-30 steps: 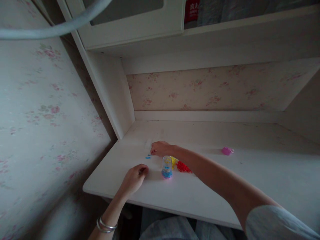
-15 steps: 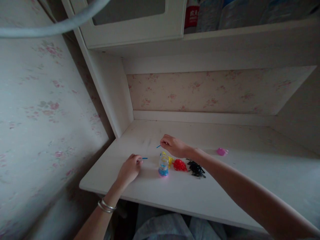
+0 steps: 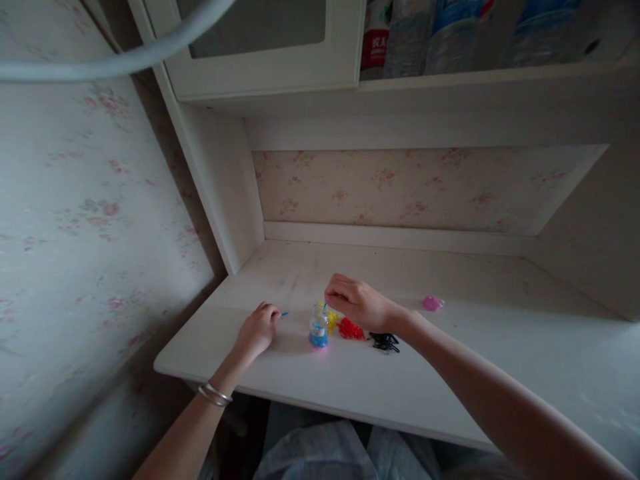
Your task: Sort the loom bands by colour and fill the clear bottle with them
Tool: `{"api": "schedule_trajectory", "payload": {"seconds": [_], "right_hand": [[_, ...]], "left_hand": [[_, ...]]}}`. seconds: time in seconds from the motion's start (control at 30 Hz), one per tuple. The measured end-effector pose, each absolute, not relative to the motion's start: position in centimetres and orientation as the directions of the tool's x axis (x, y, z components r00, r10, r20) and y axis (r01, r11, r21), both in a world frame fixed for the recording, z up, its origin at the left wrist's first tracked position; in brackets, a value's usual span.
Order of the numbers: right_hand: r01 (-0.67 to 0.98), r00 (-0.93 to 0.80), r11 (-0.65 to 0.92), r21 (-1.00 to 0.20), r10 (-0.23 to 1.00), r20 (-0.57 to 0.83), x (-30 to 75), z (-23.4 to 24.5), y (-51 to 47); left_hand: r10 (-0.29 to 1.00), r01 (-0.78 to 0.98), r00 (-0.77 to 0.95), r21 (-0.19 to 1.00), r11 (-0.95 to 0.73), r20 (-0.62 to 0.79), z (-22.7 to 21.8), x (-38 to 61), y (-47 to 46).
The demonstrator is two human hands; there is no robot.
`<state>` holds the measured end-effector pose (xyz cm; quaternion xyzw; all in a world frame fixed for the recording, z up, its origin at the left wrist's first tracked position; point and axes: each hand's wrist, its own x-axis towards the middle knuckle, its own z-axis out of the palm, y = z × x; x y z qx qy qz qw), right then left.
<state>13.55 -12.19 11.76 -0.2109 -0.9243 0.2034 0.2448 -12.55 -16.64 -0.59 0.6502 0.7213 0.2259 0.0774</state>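
My left hand [image 3: 256, 328] is low over the left of the desk, fingers pinched on a small blue rubber band [image 3: 285, 313] that pokes out to the right. My right hand [image 3: 357, 301] is closed above a small clear bottle [image 3: 319, 328], with another blue rubber band [image 3: 325, 307] hanging from its fingertips near the bottle's mouth. Blue pieces fill the bottom of the upright bottle. Just right of it lie a yellow heap [image 3: 332, 321], a red heap [image 3: 351, 329] and a black heap of rubber bands [image 3: 385, 342], partly beneath my right forearm.
A shiny pink object [image 3: 433, 303] lies on the white desk [image 3: 310, 377] farther right. Overhead, a shelf [image 3: 450, 83] holds several plastic bottles [image 3: 407, 40] beside a cabinet door [image 3: 270, 63]. A pale curved tube [image 3: 120, 63] crosses the upper left.
My right hand has come to the bottle's mouth, and its blue rubber band now points downward. My left hand stays pinched on its band. The view has shifted slightly.
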Motion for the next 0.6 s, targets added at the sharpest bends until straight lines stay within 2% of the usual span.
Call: {"api": "schedule_trajectory", "payload": {"seconds": [0.2, 0.37, 0.47, 0.6], "right_hand": [[0.288, -0.802, 0.853, -0.435, 0.463, 0.377, 13.1, 10.8, -12.1], [0.297, -0.791, 0.846, -0.443, 0.478, 0.383, 13.1, 10.5, -12.0], [0.303, -0.769, 0.826, -0.475, 0.507, 0.39, 13.3, 10.4, -12.1], [0.297, -0.701, 0.766, -0.571, 0.58, 0.414, 14.1, 9.8, -12.6]], "left_hand": [[0.938, 0.858, -0.084, 0.502, -0.104, 0.336, 1.0, -11.9, -17.7], [0.885, 0.789, -0.031, 0.556, -0.264, 0.465, 5.1, -9.9, -19.4], [0.853, 0.782, 0.006, 0.529, -0.329, 0.521, 7.8, -8.3, -20.5], [0.837, 0.816, 0.104, 0.435, -0.38, 0.537, 9.7, -6.6, -21.2]]}}
